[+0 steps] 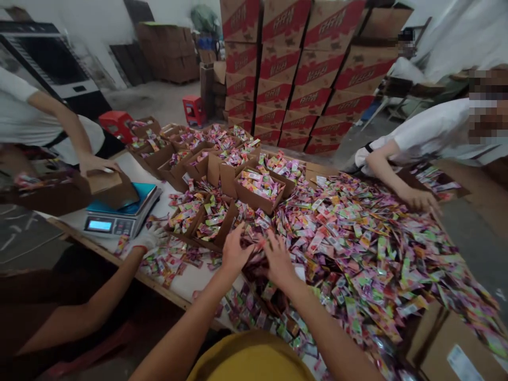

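Observation:
My left hand (pixel 235 253) is over the heap of small wrapped packets (pixel 341 243), beside a cardboard box (pixel 216 246) of packets. Its fingers curve, with the thumb apart from them. Close by on the right, my right hand (pixel 280 260) reaches into the packets with its fingers spread and a little blurred. Loose pink, purple and green packets lie between and under both hands; I see none plainly gripped. Just beyond my hands stands a filled open box (pixel 260 198).
At left, a gloved co-worker's hand (pixel 148 239) is near a digital scale (pixel 119 211) bearing a box (pixel 113 188). Another person's hand (pixel 97 163) touches that box. At right, a co-worker's hand (pixel 418 200) rests over the heap. Stacked cartons (pixel 283 84) stand behind the table.

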Demonstrator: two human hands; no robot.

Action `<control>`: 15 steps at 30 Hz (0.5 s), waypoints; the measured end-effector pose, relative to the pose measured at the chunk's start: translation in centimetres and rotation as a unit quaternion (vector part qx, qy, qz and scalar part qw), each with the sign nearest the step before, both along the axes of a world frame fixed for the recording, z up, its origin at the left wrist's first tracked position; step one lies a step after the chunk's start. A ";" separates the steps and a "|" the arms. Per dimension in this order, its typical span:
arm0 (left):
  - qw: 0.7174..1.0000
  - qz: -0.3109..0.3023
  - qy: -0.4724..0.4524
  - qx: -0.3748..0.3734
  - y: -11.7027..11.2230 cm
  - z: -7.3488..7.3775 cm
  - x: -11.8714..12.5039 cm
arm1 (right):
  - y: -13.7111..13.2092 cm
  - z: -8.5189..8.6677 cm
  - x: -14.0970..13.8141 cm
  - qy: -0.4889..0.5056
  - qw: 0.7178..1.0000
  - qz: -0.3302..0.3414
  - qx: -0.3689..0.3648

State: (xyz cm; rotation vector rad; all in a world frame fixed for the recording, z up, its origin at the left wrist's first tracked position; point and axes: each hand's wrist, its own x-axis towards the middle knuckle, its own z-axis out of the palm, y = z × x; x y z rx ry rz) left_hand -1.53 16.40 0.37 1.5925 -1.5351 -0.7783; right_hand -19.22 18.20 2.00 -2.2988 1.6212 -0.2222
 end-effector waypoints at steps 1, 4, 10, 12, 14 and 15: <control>0.999 0.036 0.001 0.020 0.8 -1.2 0.7 | 0.0 -0.9 1.5 -0.015 0.999 0.044 0.000; 0.990 0.034 0.086 0.103 3.2 -5.2 1.8 | -0.2 -2.3 2.1 -0.103 0.990 0.095 0.010; 0.982 0.028 0.143 0.117 4.8 -8.0 1.1 | -1.3 1.9 -10.0 -0.165 0.958 -0.193 -0.131; 0.988 0.025 0.079 0.133 4.6 -7.4 0.6 | -0.7 2.9 -11.7 -0.074 0.960 -0.206 -0.174; 0.987 0.024 -0.035 0.155 4.3 -6.5 -0.3 | 0.7 2.2 -9.9 -0.033 0.983 -0.141 -0.109; 0.981 0.028 -0.095 0.166 4.2 -6.0 -0.8 | 1.6 1.3 -7.9 -0.031 0.995 -0.088 -0.039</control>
